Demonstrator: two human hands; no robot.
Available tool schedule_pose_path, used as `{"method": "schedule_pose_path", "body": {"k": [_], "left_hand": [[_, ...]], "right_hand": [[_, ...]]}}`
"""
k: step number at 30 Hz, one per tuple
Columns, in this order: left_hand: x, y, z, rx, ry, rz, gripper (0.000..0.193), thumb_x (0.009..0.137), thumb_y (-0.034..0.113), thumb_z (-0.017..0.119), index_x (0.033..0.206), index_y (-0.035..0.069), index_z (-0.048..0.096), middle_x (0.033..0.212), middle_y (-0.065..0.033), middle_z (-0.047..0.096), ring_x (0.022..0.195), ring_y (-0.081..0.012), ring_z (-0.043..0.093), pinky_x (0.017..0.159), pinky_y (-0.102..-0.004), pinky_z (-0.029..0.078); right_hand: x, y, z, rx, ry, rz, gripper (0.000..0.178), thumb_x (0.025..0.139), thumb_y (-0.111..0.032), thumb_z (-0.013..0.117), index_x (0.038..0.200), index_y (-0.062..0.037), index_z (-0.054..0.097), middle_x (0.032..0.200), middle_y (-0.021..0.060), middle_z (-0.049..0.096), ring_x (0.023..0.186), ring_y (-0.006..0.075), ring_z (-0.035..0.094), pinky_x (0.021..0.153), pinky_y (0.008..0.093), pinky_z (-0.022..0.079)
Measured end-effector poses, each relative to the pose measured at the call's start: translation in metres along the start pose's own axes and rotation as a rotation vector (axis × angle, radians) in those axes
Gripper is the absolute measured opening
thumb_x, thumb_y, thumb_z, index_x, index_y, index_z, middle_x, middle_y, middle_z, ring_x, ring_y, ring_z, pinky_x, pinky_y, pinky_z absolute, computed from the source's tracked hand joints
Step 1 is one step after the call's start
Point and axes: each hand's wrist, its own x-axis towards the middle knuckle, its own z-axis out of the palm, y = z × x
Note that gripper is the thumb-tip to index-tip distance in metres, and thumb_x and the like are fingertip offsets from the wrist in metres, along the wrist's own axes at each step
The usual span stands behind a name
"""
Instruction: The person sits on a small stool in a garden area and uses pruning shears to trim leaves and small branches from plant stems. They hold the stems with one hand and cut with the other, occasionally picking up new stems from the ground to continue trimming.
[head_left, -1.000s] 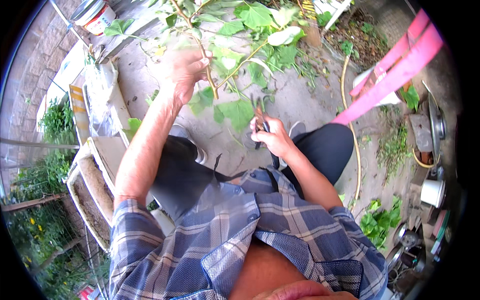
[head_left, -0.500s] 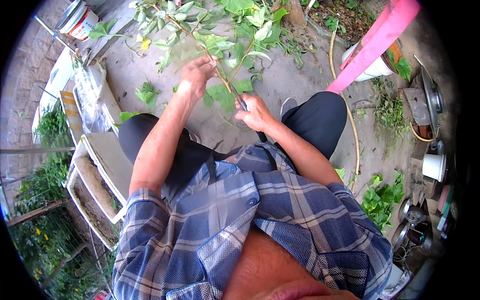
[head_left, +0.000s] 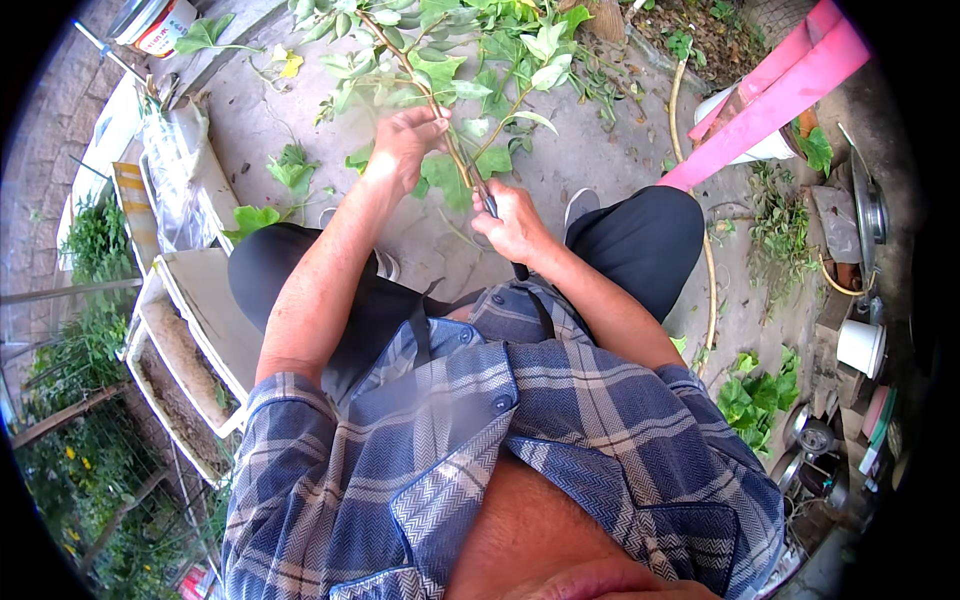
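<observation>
My left hand pinches a leafy branch around its brown stem. The branch reaches away from me, its pale green leaves spreading at the top of the view. In my right hand is a pair of pruning shears with dark handles, the fingers wrapped round them. The shears' head meets the lower stem just beyond that hand; whether the blades are closed on the wood I cannot make out. One side shoot with a few leaves leans off to the right of the main stem.
Large cut leaves lie on the concrete floor. A yellowish hose runs down the right side, past a pink strap-like piece and a white bucket. White planter boxes stand left. Pots and pans crowd the far right.
Both hands have shifted slightly to the right with the branch and shears, keeping their grips. The view itself has moved a little.
</observation>
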Motion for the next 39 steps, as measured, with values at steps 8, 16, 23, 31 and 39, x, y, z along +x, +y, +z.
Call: {"method": "schedule_pose_path", "body": {"k": [8, 16, 23, 31, 39], "left_hand": [[0.006, -0.014, 0.011, -0.041, -0.079, -0.065, 0.011, 0.081, -0.002, 0.064, 0.092, -0.004, 0.066, 0.085, -0.0080, 0.063, 0.071, -0.0164, 0.057, 0.061, -0.0292, 0.049], [0.031, -0.038, 0.048, -0.066, -0.233, -0.114, 0.013, 0.081, -0.003, 0.064, 0.094, -0.004, 0.065, 0.084, -0.0080, 0.064, 0.071, -0.0165, 0.059, 0.061, -0.0280, 0.049], [0.045, -0.067, 0.064, -0.038, -0.252, -0.188, 0.009, 0.084, 0.000, 0.063, 0.092, 0.000, 0.066, 0.083, -0.0046, 0.065, 0.070, -0.0139, 0.058, 0.061, -0.0264, 0.048], [0.031, -0.063, 0.048, 0.129, -0.255, -0.113, 0.010, 0.085, -0.001, 0.058, 0.093, 0.001, 0.064, 0.083, -0.0048, 0.065, 0.071, -0.0138, 0.061, 0.067, -0.0269, 0.052], [-0.017, -0.004, 0.059, 0.049, -0.147, 0.002, 0.008, 0.091, 0.013, 0.054, 0.091, 0.006, 0.056, 0.072, -0.0025, 0.058, 0.046, -0.0027, 0.032, 0.040, -0.0204, 0.022]], "right_hand": [[-0.019, 0.009, 0.003, -0.092, 0.086, 0.022, 0.019, 0.069, -0.009, 0.060, 0.083, 0.0037, 0.054, 0.072, 0.0190, 0.061, 0.069, 0.0368, 0.061, 0.064, 0.0420, 0.047], [-0.036, 0.030, -0.013, -0.207, 0.245, 0.055, 0.018, 0.069, -0.008, 0.060, 0.082, 0.0037, 0.055, 0.067, 0.0211, 0.058, 0.067, 0.0410, 0.059, 0.063, 0.0464, 0.046], [-0.061, 0.050, -0.019, -0.147, 0.292, 0.200, 0.015, 0.072, -0.007, 0.062, 0.082, 0.0025, 0.055, 0.066, 0.0171, 0.060, 0.060, 0.0290, 0.060, 0.058, 0.0391, 0.046], [-0.052, 0.057, -0.040, 0.825, 0.415, 0.511, 0.013, 0.075, -0.005, 0.060, 0.085, -0.0015, 0.054, 0.065, 0.0072, 0.057, 0.053, 0.0164, 0.056, 0.045, 0.0299, 0.045], [-0.042, 0.029, -0.069, 0.769, 0.220, 0.342, 0.017, 0.076, -0.005, 0.057, 0.092, 0.0010, 0.055, 0.078, 0.0075, 0.056, 0.065, 0.0172, 0.059, 0.060, 0.0314, 0.049]]}}
